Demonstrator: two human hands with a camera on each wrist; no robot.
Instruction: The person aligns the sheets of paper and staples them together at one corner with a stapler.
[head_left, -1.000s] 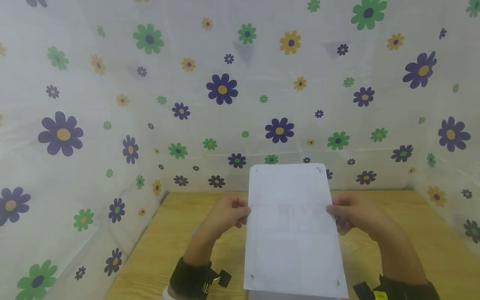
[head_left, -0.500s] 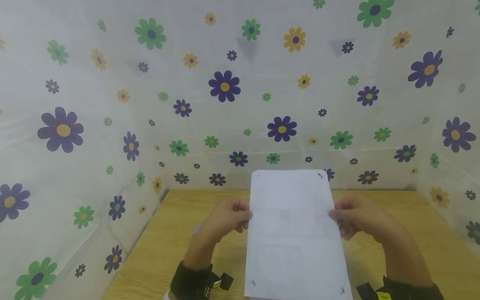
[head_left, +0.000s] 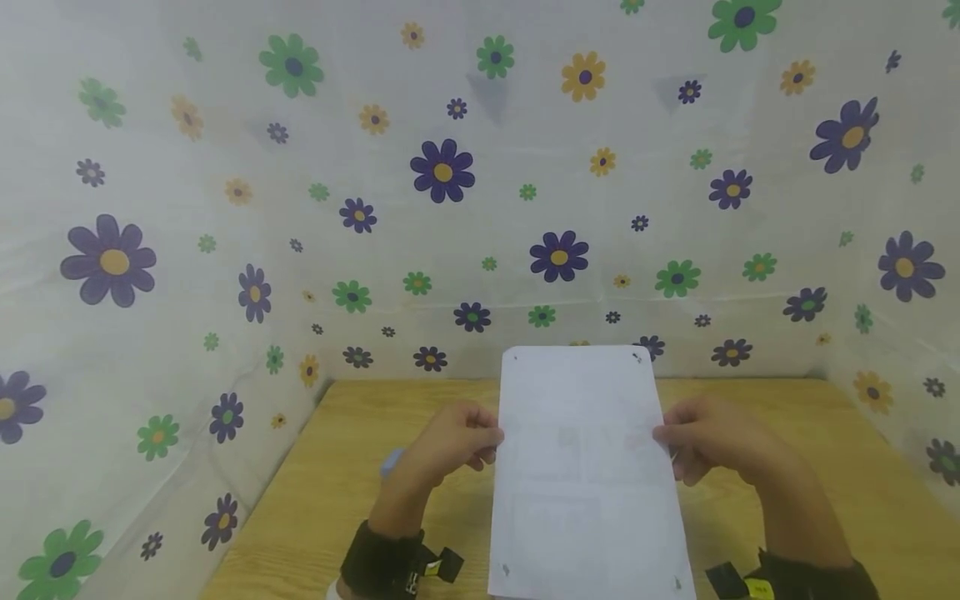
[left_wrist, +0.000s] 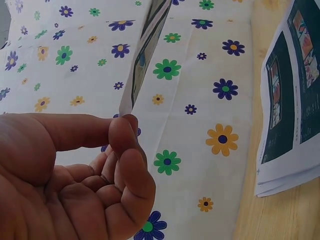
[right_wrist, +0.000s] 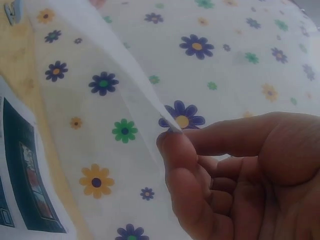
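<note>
A white sheet of paper is held up in front of me, faint print showing through and small dark marks at its corners. My left hand pinches its left edge between thumb and forefinger; my right hand pinches the right edge opposite. In the left wrist view the paper appears nearly edge-on, with printing on its far side. Beneath it on the table lie several printed sheets with dark green panels and pictures, seen also as printed sheets in the right wrist view. The held paper hides them from the head view.
A wooden table carries everything. White cloth with flowers encloses its back and sides. Beyond my left forearm lies a small light-blue object, partly hidden. Black wrist straps sit on both wrists.
The sheet has come down slightly in the head view, both hands keeping their pinch and lowering with it. More of the light-blue object shows beside the left forearm.
</note>
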